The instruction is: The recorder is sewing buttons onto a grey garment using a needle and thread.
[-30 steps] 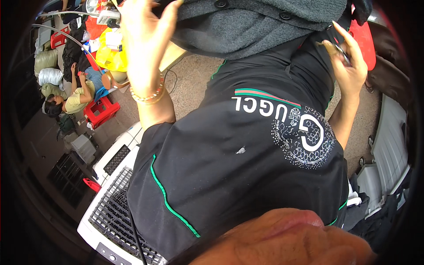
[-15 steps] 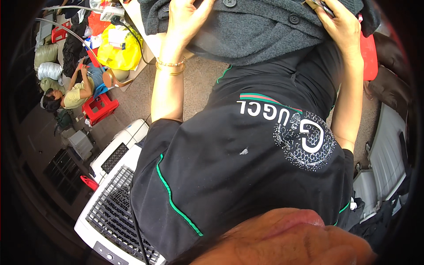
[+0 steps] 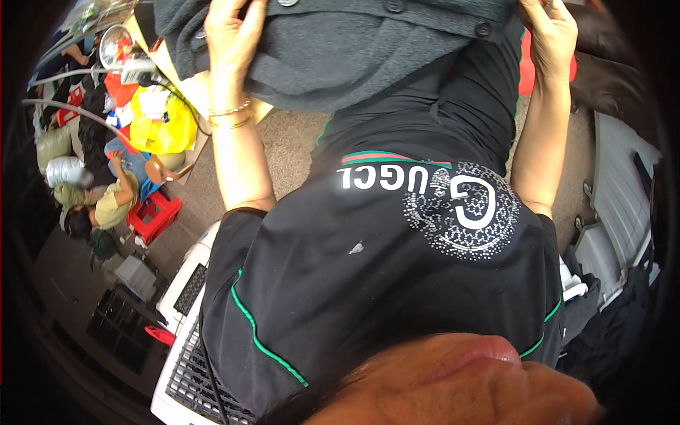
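Noting our loosely curled left hand (image 3: 230, 39) lowered onto the grey garment (image 3: 340, 60), now spanning between hands. Right hand (image 3: 552, 35) curls too; we cannot tell either grip.

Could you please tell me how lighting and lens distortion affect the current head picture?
In the head view, strong light washes out the bare left hand near the wrist; in the same head view, the pale grey ribbed panel bows along the right rim, and the corners fall black.
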Available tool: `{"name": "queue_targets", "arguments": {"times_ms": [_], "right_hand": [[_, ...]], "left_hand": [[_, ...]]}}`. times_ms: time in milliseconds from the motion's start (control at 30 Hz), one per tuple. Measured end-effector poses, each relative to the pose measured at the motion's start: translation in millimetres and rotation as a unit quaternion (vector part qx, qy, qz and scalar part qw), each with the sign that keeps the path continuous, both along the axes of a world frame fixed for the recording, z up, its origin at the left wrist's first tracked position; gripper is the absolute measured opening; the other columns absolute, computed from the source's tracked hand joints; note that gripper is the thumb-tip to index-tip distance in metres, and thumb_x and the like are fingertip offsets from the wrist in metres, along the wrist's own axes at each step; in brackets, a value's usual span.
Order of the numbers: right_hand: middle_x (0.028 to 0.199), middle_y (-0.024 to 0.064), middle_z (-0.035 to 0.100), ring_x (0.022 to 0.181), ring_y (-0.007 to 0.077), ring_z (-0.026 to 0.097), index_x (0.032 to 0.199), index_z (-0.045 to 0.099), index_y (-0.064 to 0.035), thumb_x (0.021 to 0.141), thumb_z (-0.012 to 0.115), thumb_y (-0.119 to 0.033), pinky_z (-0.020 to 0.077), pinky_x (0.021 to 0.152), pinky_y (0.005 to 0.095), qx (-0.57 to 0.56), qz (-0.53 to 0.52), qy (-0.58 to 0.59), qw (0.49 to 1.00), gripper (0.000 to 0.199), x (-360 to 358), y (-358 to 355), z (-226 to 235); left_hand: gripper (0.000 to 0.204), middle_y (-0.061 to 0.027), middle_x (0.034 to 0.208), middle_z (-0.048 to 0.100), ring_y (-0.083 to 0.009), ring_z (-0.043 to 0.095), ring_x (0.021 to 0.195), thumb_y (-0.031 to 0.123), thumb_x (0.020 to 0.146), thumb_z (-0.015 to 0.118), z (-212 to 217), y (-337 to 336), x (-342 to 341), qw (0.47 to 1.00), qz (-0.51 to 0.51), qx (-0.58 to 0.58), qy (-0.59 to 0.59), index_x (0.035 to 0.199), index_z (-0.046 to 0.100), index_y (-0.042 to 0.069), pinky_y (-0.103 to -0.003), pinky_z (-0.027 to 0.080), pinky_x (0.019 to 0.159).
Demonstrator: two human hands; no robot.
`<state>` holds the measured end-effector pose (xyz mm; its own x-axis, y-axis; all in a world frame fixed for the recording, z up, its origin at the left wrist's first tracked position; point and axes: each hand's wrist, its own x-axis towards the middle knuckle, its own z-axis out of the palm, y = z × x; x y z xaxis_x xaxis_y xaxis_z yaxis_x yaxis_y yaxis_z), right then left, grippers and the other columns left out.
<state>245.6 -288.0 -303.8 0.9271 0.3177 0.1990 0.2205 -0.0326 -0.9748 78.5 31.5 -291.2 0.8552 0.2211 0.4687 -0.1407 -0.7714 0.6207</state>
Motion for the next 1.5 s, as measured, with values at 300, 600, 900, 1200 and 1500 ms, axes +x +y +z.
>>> {"name": "queue_targets", "arguments": {"times_ms": [300, 600, 900, 1200, 1500], "right_hand": [[0.063, -0.0109, 0.044, 0.047, -0.0008, 0.03, 0.098, 0.069, -0.0059, 0.089, 0.068, -0.02, 0.0178, 0.045, 0.0183, 0.019, -0.097, 0.175, 0.98, 0.016, -29, -61, -37], [0.068, -0.0075, 0.047, 0.049, 0.0009, 0.036, 0.108, 0.068, -0.0039, 0.088, 0.071, -0.021, 0.0252, 0.044, 0.0188, 0.022, -0.015, 0.294, 0.955, 0.026, -51, -52, -49], [0.07, -0.0091, 0.047, 0.05, -0.002, 0.033, 0.11, 0.061, -0.0026, 0.092, 0.067, -0.014, 0.0221, 0.044, 0.0163, 0.089, 0.037, 0.279, 0.956, 0.022, -53, -58, -61], [0.071, -0.0039, 0.049, 0.05, -0.0007, 0.032, 0.106, 0.06, -0.0012, 0.096, 0.058, -0.012, 0.0224, 0.045, 0.0171, 0.16, 0.054, 0.275, 0.946, 0.014, -65, -68, -24], [0.068, -0.0029, 0.049, 0.051, 0.0004, 0.036, 0.105, 0.061, 0.0022, 0.094, 0.062, -0.017, 0.0251, 0.045, 0.0164, 0.155, 0.067, 0.258, 0.951, 0.022, -67, -60, -22]], "left_hand": [[0.015, -0.0031, 0.102, 0.069, -0.0116, 0.063, 0.097, 0.004, 0.09, 0.066, -12, 34, 14, 0.999, -0.037, 0.006, 0.04, 0.104, 0.072, 0.004, -0.024, 0.047, 0.091], [0.016, -0.003, 0.1, 0.07, -0.0105, 0.063, 0.093, 0.006, 0.088, 0.069, 31, -46, -3, 0.998, 0.054, 0.014, 0.016, 0.104, 0.073, 0.005, -0.025, 0.047, 0.087], [0.027, -0.0069, 0.105, 0.069, -0.0116, 0.063, 0.093, 0.013, 0.09, 0.068, 9, -147, -11, 0.863, -0.241, -0.331, 0.296, 0.114, 0.068, 0.002, -0.026, 0.05, 0.083], [0.058, -0.0161, 0.121, 0.064, -0.0192, 0.061, 0.11, 0.025, 0.097, 0.059, -9, -154, 11, 0.72, -0.249, -0.57, 0.308, 0.139, 0.039, -0.009, -0.032, 0.05, 0.093], [0.029, -0.0243, 0.126, 0.06, -0.0289, 0.063, 0.11, 0.027, 0.101, 0.05, -16, -151, 10, 0.652, -0.185, -0.685, 0.269, 0.114, 0.058, 0.003, -0.039, 0.051, 0.094]]}}
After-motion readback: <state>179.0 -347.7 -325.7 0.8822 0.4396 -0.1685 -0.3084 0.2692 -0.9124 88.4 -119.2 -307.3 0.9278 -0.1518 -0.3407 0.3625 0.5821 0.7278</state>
